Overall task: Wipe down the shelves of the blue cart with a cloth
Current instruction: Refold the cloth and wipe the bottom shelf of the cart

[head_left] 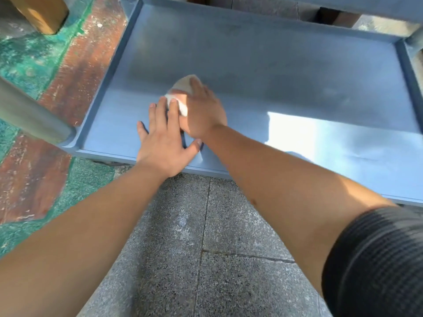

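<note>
Blue shelf, white cloth, speckled grey paving.

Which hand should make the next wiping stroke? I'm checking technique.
Probably the right hand: it already presses the cloth onto the shelf. The left hand lies flat, fingertips touching the cloth's edge.

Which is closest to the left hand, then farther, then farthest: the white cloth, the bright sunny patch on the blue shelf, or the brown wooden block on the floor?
From the left hand:
1. White cloth, touching its fingertips, under the right hand.
2. Bright sunny patch, to the right on the blue shelf.
3. Brown wooden block, far top left on the floor.
</note>
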{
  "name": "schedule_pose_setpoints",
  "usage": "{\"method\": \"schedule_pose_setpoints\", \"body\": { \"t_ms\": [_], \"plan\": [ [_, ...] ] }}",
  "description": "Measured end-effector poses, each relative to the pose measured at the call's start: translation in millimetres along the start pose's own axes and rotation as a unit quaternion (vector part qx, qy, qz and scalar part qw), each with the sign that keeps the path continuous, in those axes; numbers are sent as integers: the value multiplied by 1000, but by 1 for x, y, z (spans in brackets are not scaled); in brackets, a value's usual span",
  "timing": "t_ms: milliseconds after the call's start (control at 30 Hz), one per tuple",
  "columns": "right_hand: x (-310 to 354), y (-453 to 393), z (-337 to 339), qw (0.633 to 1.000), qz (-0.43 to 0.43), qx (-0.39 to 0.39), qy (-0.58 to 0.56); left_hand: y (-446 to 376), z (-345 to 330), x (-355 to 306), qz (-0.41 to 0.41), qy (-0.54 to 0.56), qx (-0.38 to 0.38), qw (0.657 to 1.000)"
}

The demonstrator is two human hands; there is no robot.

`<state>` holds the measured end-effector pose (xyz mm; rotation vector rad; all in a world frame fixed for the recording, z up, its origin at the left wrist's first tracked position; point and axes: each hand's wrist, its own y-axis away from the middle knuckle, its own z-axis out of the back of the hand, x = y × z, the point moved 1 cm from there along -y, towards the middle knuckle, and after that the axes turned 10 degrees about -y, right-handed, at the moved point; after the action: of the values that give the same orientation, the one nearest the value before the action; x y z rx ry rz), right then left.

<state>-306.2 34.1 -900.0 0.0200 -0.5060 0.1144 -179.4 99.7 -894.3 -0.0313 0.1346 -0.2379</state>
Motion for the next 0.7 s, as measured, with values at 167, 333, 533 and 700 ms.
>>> {"method": "schedule_pose_setpoints", "body": {
  "t_ms": [167,333,533,700],
  "plan": [
    [-8,3,7,999,12,33,-27,1,3,1,3,-18,13,1000],
    [-88,24,49,996,-66,-65,16,-2,-3,2,3,-78,82,994],
    [-214,85,128,948,-271,-106,125,-4,-5,2,-8,-109,92,990],
    [-297,156,176,895,-411,-131,116,-2,-6,1,-11,-116,83,990]
  ]
}}
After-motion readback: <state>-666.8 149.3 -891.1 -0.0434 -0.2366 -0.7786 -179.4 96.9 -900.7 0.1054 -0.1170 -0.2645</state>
